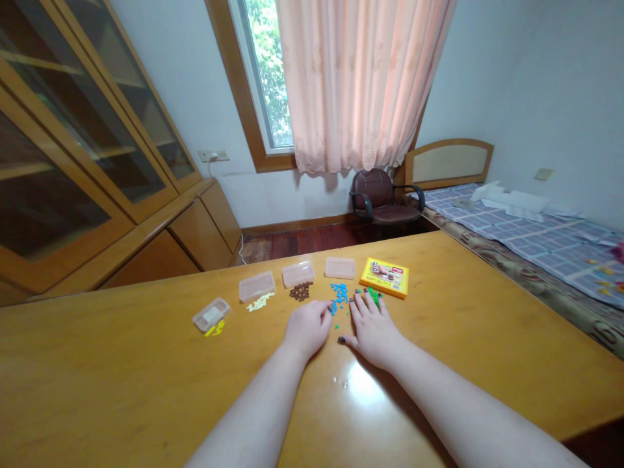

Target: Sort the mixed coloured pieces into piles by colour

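My left hand [307,328] rests on the table with its fingers curled together at the near left edge of a pile of small blue pieces [340,292]. Whatever its fingertips may pinch is hidden. Beside it my right hand [374,330] lies palm down, fingers spread and thumb out. Its fingertips touch the near side of a pile of small green pieces [373,296], partly covering it. A few stray green bits [337,327] lie between the hands. Further left are piles of brown pieces [301,291], cream pieces [260,302] and yellow pieces [215,328].
Behind the piles stand clear plastic boxes: one by the yellow [202,320], one by the cream [257,286], one by the brown [298,273], one by the blue [340,267]. A yellow box [385,276] lies behind the green pile. Beyond the wooden table [121,364] stands a chair [377,195].
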A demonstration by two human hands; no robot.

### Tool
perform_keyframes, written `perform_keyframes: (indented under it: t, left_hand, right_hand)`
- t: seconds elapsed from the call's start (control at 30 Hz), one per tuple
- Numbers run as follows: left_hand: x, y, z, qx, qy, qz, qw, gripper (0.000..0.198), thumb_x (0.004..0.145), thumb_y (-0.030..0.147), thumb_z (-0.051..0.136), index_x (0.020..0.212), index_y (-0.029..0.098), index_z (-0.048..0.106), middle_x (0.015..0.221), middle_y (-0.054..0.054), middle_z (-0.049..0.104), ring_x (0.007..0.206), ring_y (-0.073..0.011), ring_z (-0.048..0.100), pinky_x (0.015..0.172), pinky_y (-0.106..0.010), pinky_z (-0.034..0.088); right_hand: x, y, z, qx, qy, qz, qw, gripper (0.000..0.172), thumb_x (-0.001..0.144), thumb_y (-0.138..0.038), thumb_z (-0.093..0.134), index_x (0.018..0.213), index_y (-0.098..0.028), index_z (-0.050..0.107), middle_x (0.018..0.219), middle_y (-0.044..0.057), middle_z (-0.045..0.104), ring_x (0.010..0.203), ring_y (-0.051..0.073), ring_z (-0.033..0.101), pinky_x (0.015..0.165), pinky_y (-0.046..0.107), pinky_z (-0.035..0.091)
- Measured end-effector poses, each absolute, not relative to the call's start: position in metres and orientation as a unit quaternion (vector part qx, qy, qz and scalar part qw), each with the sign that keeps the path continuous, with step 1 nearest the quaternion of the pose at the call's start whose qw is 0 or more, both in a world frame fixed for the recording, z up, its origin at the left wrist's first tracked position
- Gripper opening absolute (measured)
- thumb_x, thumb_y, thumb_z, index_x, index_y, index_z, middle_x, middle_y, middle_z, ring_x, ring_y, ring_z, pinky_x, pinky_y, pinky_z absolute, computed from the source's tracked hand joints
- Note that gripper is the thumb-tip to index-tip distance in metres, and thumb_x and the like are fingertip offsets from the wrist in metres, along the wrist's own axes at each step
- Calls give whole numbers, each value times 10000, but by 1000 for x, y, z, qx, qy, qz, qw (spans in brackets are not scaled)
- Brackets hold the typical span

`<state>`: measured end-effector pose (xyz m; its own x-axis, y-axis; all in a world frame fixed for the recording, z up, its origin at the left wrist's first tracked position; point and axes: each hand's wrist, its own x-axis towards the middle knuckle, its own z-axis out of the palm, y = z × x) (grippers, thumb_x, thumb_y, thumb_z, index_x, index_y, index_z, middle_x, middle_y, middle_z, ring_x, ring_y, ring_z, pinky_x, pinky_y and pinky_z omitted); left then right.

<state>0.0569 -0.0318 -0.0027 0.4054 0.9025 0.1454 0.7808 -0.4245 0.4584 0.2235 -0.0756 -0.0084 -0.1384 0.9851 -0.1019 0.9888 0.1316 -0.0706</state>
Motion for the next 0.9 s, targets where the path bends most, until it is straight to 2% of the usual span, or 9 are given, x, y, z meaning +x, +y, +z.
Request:
perform_keyframes:
  t: [0.13, 0.33, 0.5, 0.57, 0.7, 0.8, 0.9]
  left_hand:
    - [58, -31, -3, 817, 515, 195, 172, 315, 871, 242, 399, 1064, 224, 648, 1020, -42, 679, 915, -164, 605, 834, -272, 438]
    - [59, -31, 2, 813, 527, 179, 170, 334, 907, 295, 345, 859, 196, 660, 890, -52, 682, 826, -165, 598, 718, -252, 409]
    - [58, -30, 1, 812, 530, 178, 167, 363, 914, 314, 319, 808, 196, 645, 849, -49, 674, 785, -161, 589, 674, -247, 384]
    - [58, -29, 0, 812, 531, 178, 167, 357, 914, 314, 322, 804, 198, 641, 844, -47, 673, 783, -160, 588, 673, -245, 381]
    - [58, -28, -4, 816, 527, 169, 167, 342, 911, 311, 329, 803, 198, 633, 840, -43, 673, 781, -156, 587, 668, -242, 374]
    - [57, -27, -5, 818, 524, 168, 169, 355, 915, 314, 317, 793, 197, 629, 827, -45, 671, 771, -155, 587, 661, -241, 372]
    - [57, -27, -6, 815, 529, 167, 168, 356, 915, 318, 318, 789, 191, 626, 830, -51, 670, 771, -158, 586, 659, -243, 369]
  right_hand:
    - [225, -76, -8, 680, 731, -57, 32, 917, 777, -679, 374, 1405, -21, 261, 1486, 197, 168, 1372, 377, 71, 1076, 566, -28]
    - [222, -82, -5, 621, 780, -76, 28, 889, 768, -698, 371, 1419, -103, 268, 1503, 147, 137, 1379, 365, 30, 1079, 569, 7]
    - [224, -80, -6, 676, 732, -70, 45, 899, 780, -669, 392, 1414, -47, 254, 1491, 199, 141, 1373, 385, 35, 1074, 579, -9]
    - [225, -81, -2, 661, 745, -79, 29, 896, 775, -668, 410, 1425, -77, 233, 1496, 190, 125, 1373, 387, 29, 1070, 590, -4]
    - [220, -92, 4, 526, 836, -154, 9, 902, 762, -719, 368, 1449, -176, 151, 1514, 110, 78, 1387, 331, 31, 1088, 563, 29]
    - [215, -98, 1, 503, 844, -183, 30, 920, 776, -723, 315, 1446, -118, 135, 1501, 139, 111, 1389, 311, 70, 1096, 549, 13]
    - [217, -94, -4, 566, 807, -161, 45, 892, 799, -691, 299, 1437, -81, 167, 1497, 155, 116, 1388, 319, 65, 1091, 555, -3]
